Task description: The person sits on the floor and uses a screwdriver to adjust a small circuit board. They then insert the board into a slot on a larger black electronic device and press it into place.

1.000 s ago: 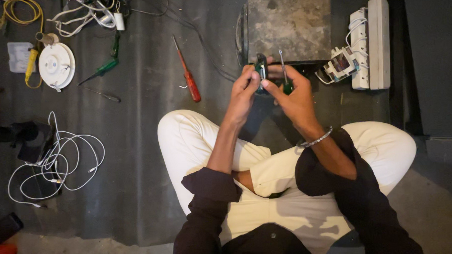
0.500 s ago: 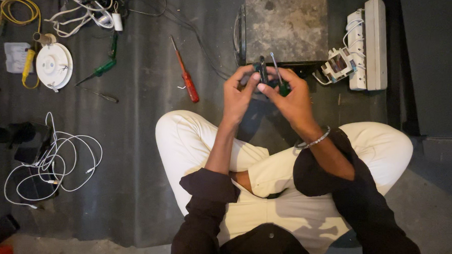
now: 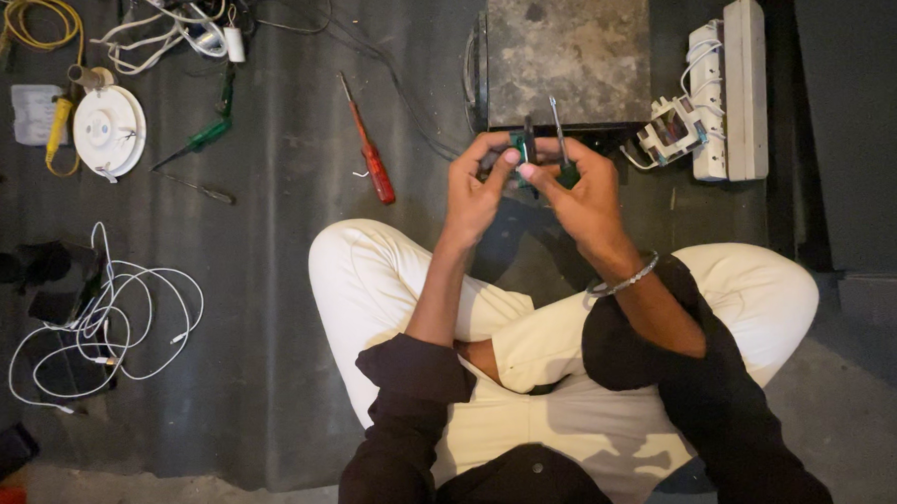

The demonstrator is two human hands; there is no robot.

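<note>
My left hand [image 3: 474,186] and right hand [image 3: 577,188] meet above my crossed legs, fingers pinched together on a small dark part [image 3: 521,152]. My right hand also grips a green-handled screwdriver [image 3: 562,144], its tip pointing away from me. Just beyond my knuckles sits the near edge of a grey metal box [image 3: 568,49]. Left of my left hand lies a red screwdriver [image 3: 368,141] on open floor; right of my right hand, white switch strips [image 3: 729,88].
</note>
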